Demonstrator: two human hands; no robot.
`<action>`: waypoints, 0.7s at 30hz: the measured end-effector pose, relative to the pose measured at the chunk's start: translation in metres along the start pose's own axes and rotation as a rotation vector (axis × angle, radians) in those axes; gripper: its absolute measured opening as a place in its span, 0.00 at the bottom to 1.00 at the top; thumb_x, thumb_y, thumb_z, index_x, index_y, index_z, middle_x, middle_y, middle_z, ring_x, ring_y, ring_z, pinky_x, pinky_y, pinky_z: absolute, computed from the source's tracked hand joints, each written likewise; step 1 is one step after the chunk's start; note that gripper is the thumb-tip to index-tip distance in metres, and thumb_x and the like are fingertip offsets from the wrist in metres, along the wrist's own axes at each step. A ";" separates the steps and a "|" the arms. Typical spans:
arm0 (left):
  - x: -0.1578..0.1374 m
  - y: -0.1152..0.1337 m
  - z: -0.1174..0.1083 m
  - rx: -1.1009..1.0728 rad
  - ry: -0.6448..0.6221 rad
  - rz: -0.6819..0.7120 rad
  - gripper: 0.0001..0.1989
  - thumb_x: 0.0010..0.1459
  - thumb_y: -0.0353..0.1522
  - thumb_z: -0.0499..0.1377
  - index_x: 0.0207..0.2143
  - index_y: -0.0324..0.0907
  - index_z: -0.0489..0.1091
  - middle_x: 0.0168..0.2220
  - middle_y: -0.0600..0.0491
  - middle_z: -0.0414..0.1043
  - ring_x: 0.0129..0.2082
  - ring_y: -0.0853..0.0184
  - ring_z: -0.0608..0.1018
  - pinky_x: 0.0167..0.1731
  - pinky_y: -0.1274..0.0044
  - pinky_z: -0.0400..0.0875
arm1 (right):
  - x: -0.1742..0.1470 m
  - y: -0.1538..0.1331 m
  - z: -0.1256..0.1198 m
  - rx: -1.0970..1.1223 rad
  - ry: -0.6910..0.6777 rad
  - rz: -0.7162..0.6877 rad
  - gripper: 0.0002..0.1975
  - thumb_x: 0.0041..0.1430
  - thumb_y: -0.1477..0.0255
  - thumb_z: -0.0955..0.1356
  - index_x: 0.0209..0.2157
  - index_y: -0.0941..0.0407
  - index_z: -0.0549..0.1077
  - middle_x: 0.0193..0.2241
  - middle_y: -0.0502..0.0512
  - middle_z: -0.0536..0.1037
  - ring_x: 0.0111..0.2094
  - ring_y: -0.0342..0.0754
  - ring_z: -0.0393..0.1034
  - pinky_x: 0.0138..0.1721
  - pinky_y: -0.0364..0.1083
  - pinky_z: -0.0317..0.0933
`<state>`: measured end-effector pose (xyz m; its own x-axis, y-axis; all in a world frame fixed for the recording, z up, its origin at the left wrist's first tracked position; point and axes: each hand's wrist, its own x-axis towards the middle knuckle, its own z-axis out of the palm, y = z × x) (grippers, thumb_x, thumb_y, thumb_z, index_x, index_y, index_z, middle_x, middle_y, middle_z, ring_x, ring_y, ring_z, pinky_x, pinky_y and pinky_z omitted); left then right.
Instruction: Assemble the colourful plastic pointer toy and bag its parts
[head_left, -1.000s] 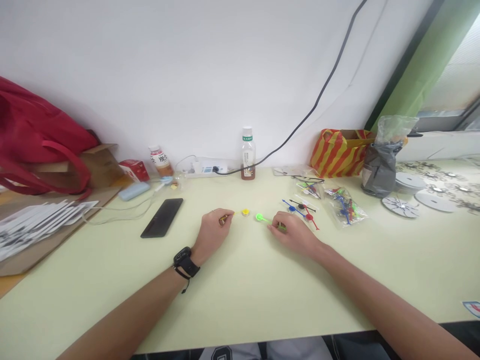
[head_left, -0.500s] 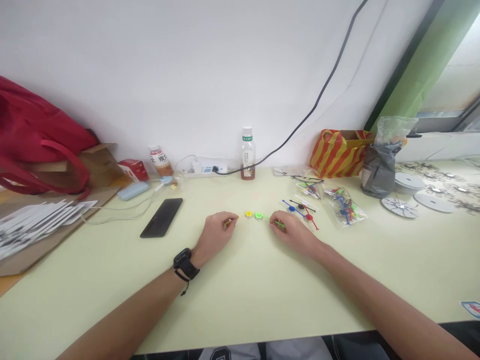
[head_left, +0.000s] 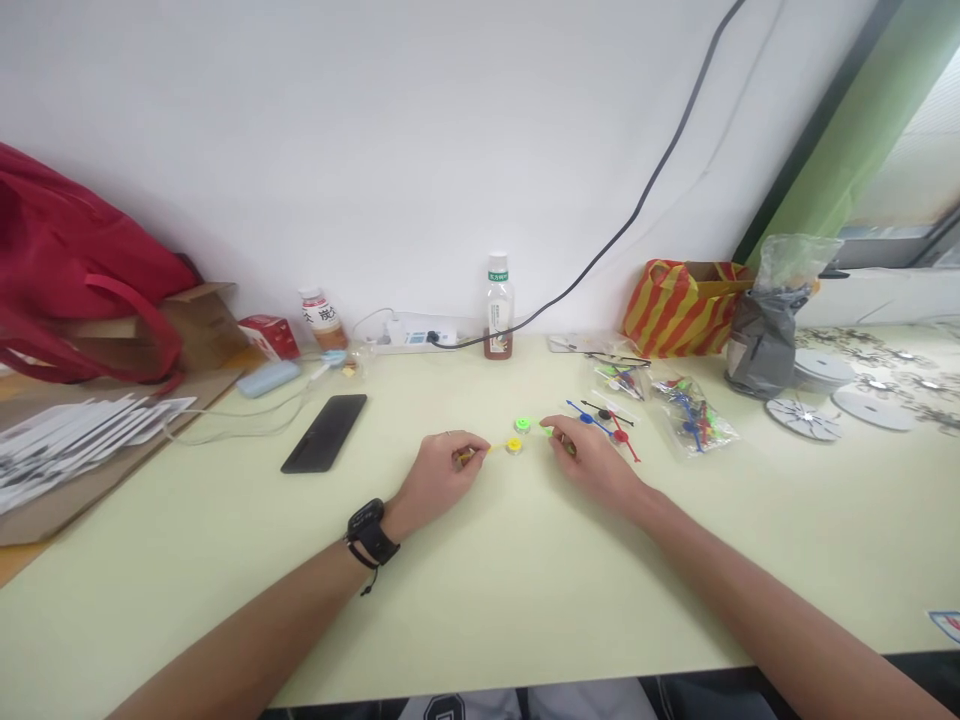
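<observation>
Fingers (head_left: pixel 477 446) on the left hand (head_left: pixel 441 472) are closed in a pinch on one end of a yellow spinner (head_left: pixel 514 446), the little arrow kind with a round hub in the middle. Its hub is right between the two hands, out past the fingertips. Right hand (head_left: pixel 592 460) has its index finger and thumb at one arm of a green spinner (head_left: pixel 523 425). Honestly can't tell if they're properly gripping it or just resting there, since the hand hides most of that end. The green hub sits just behind the yellow one and a touch to the right, and both spinners are over the middle of the pale table (head_left: pixel 480 590).

Just past the right hand there's a little cluster: a blue spinner (head_left: pixel 586 419), a black spinner (head_left: pixel 604 413) and a red spinner (head_left: pixel 621 437), all bunched close together. Next to those, a clear bag (head_left: pixel 720 430) full of more colored bits, then some flat pale discs (head_left: pixel 802 418) further right.

Over on the left, a dark phone (head_left: pixel 325 433) lies flat on the table, well apart from the spinners. Left wrist has a black watch (head_left: pixel 367 518) on it. At the back, a bottle (head_left: pixel 498 310) of brown drink stands upright near the wall.
</observation>
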<state>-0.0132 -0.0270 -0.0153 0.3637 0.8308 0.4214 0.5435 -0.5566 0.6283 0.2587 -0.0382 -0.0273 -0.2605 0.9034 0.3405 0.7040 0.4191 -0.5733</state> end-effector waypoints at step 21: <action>-0.005 0.011 -0.002 -0.036 -0.080 0.064 0.09 0.60 0.26 0.58 0.36 0.44 0.79 0.33 0.52 0.80 0.28 0.68 0.75 0.30 0.76 0.71 | 0.003 0.006 0.008 -0.082 -0.034 -0.096 0.17 0.67 0.78 0.61 0.53 0.54 0.73 0.49 0.60 0.80 0.48 0.54 0.76 0.48 0.50 0.66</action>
<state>-0.0103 -0.0369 -0.0096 0.4567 0.7903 0.4085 0.4905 -0.6067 0.6255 0.2568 -0.0322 -0.0353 -0.3502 0.8628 0.3646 0.7260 0.4959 -0.4765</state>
